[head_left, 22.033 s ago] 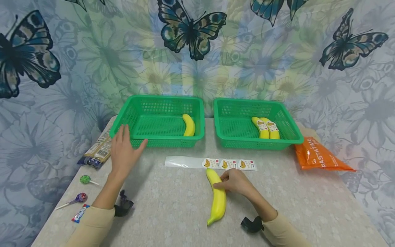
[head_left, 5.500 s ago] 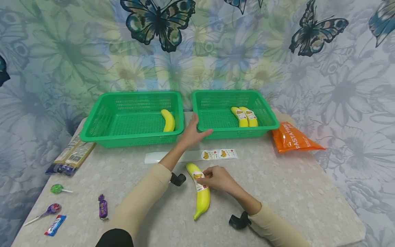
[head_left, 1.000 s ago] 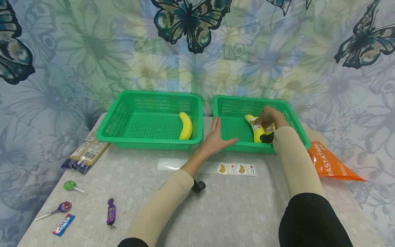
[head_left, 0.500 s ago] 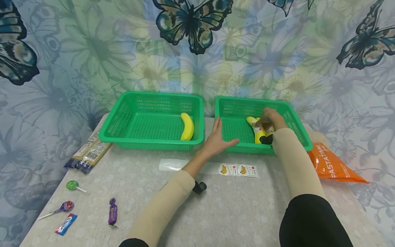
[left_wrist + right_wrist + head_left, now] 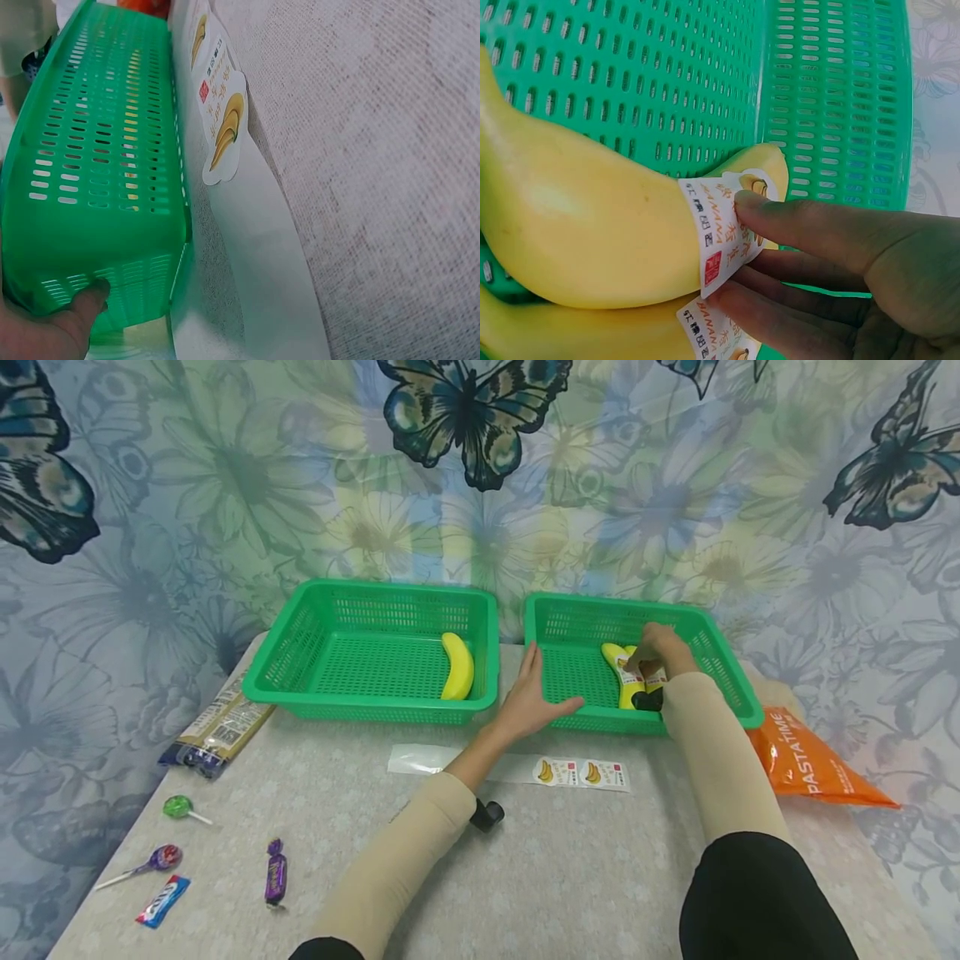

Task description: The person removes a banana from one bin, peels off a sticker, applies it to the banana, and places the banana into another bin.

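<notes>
Right wrist view: the right hand (image 5: 832, 277) pinches a labelled banana (image 5: 592, 225) inside the right basket (image 5: 705, 635); the left hand (image 5: 528, 697), fingers straight, rests against that basket's front wall.

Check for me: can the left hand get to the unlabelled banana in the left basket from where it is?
Probably yes. The left hand rests on the right basket rim, beside the left basket; the unlabelled banana lies uncovered against its near wall.

Two green baskets (image 5: 378, 714) (image 5: 555, 610) stand on the desk (image 5: 570, 877); one banana (image 5: 457, 667) lies in the left basket, at least two (image 5: 621, 672) (image 5: 577, 330) in the right; two stickers (image 5: 551, 771) (image 5: 606, 774) remain on the strip; two lollipops (image 5: 176, 807) (image 5: 161, 858); two wrapped sweets (image 5: 275, 879) (image 5: 162, 901); one orange bag (image 5: 810, 764); one dark packet (image 5: 217, 731).
</notes>
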Available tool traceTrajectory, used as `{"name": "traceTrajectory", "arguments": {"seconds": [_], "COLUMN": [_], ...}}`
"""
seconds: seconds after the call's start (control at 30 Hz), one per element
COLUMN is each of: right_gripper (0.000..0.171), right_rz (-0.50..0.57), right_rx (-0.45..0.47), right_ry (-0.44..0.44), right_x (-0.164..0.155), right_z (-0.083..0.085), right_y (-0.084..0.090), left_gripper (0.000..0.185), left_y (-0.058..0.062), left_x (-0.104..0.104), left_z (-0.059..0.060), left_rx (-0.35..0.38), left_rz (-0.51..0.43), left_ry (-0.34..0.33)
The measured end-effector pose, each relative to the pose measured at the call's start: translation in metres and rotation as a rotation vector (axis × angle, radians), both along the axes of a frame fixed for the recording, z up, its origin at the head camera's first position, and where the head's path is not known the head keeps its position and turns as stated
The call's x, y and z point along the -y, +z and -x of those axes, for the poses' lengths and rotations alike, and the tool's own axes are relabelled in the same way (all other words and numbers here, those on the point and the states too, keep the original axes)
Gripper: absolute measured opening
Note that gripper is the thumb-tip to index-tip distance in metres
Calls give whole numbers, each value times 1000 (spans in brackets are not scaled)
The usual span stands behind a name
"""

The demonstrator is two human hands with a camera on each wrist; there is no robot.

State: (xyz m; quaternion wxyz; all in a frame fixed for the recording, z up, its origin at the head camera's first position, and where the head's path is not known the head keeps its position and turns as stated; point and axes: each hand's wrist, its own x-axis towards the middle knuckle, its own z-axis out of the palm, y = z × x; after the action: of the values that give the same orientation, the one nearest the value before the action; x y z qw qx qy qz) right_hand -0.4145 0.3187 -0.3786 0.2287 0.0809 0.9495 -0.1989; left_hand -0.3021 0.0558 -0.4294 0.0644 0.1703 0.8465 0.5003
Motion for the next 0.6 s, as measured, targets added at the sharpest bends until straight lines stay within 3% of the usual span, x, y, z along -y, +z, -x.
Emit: {"name": "traceTrajectory", "arguments": {"seconds": [0.23,0.6], "right_gripper": [34,39], "right_rz": [-21,-22], "right_rx": [8,-93], "right_ry": [40,164], "right_x": [-5,11], "right_z": [-4,-21], "right_y": [13,45], "left_gripper": [111,113], "left_y": [1,0], "left_x": [-2,0], "left_z": [0,-1], "left_rx": [7,0], "left_rz": [-4,15], "left_ry": [-11,1]}}
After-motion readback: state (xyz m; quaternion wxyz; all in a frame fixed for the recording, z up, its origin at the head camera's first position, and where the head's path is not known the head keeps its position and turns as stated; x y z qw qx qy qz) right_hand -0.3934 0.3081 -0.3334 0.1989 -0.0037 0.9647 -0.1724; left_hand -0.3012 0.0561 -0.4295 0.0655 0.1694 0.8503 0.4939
